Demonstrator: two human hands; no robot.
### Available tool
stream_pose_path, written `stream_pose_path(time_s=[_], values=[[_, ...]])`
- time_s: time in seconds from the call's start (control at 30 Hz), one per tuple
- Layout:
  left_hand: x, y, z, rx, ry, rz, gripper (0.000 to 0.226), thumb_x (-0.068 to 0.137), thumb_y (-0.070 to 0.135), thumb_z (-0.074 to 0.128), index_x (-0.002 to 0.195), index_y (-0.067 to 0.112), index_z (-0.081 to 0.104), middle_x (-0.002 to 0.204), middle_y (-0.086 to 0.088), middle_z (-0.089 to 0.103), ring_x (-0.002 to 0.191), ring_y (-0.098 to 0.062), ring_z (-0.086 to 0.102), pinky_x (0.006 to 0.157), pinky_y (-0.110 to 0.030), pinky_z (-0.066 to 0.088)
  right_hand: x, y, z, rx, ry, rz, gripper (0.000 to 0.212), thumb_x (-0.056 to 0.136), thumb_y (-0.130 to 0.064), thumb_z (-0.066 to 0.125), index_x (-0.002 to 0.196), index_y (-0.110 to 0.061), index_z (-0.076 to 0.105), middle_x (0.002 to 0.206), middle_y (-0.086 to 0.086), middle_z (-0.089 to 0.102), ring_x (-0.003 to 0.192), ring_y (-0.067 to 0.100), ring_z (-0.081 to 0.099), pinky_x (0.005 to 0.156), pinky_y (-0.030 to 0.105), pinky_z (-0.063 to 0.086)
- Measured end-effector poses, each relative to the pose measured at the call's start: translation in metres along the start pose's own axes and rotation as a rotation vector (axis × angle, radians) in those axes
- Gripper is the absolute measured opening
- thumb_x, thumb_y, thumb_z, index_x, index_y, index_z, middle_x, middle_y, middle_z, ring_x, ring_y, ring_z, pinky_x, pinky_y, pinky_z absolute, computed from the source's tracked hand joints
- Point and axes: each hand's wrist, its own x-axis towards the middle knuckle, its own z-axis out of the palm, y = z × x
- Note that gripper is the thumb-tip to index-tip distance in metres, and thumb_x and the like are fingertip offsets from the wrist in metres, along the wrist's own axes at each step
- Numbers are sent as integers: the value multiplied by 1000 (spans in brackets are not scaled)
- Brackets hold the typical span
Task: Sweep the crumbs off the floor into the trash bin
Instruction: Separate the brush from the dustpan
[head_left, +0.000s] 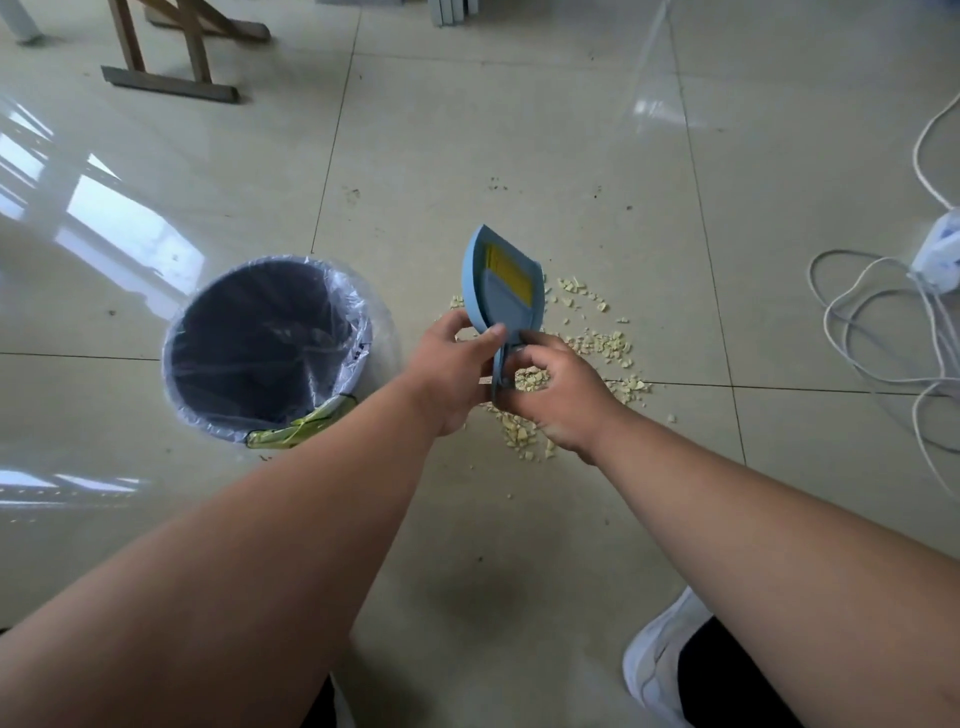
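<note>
Both hands, left hand (457, 364) and right hand (558, 387), gripped the nested dustpan set (501, 291) mid-frame, while crumbs (597, 345) lay unswept right of the lined trash bin (270, 348).

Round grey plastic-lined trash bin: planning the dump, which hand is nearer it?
Left. The left hand is just right of the round grey plastic-lined trash bin; the right hand lies farther right, beyond it, above the crumbs.

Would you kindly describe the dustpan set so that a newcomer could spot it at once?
Start at the lined trash bin on the tiled floor, then look right to the yellow crumbs. Above them both hands hold the dustpan set, the only blue thing there, with a yellow-bristled brush nested inside.
</note>
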Motion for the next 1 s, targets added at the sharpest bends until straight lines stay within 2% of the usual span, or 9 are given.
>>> stream_pose_path(time_s=[0.1,0.13,0.23,0.3,0.4,0.53,0.73,0.9,1.0], values=[[1,-3,1,26,-62,27,22,100,9,67,122,8,63,98,-23,72,80,-38,70,71,-62,59,1,-6,8,177,197,88,40,81,-17,82,116,-29,65,135,-7,54,115,10,59,64,14,55],[1,-5,2,30,-81,35,24,100,7,67,124,7,62,97,-23,70,80,-39,68,71,-62,59,3,-8,8,183,237,73,49,82,-19,82,125,-28,61,136,-4,52,111,9,60,62,18,58],[-1,-9,3,6,-103,29,29,99,4,66,127,11,62,102,-21,71,91,-43,71,75,-64,59,9,4,1,-187,223,-108,91,68,-41,91,146,-27,46,144,-4,46,127,15,50,98,37,54],[-2,-10,3,-4,-119,12,31,100,4,67,128,15,64,113,-22,74,103,-41,74,73,-59,63,11,10,-3,-374,188,-156,106,60,-58,89,149,-28,40,147,-2,47,133,21,45,105,41,47],[-2,-9,-2,2,-106,9,28,100,7,67,126,16,64,113,-23,74,97,-39,75,69,-48,60,10,7,-4,-316,79,-133,99,66,-54,87,150,-35,38,145,-3,50,134,16,46,106,38,46],[0,-6,-13,20,-82,-10,22,103,10,64,125,13,62,104,-18,75,90,-34,74,72,-51,62,9,2,-8,-285,-107,-123,88,73,-42,80,150,-42,38,147,-9,49,139,12,45,113,44,45],[-1,-7,-9,68,-103,-28,26,102,11,66,128,13,63,109,-20,74,99,-39,75,74,-58,63,5,7,-8,-551,47,-215,84,69,-60,82,140,-31,49,133,0,64,125,25,56,101,45,51],[-1,-3,-5,93,-110,-36,27,102,12,67,129,11,61,104,-21,76,92,-37,75,72,-57,63,1,7,-7,-661,73,-316,64,78,-53,76,131,-24,54,118,5,65,108,30,62,91,42,52],[-1,-3,0,110,-106,-54,26,100,14,69,125,11,61,109,-25,76,94,-40,76,74,-57,64,-1,6,-3,-701,60,-287,58,82,-46,72,128,-16,55,114,10,67,102,33,64,76,35,44]])
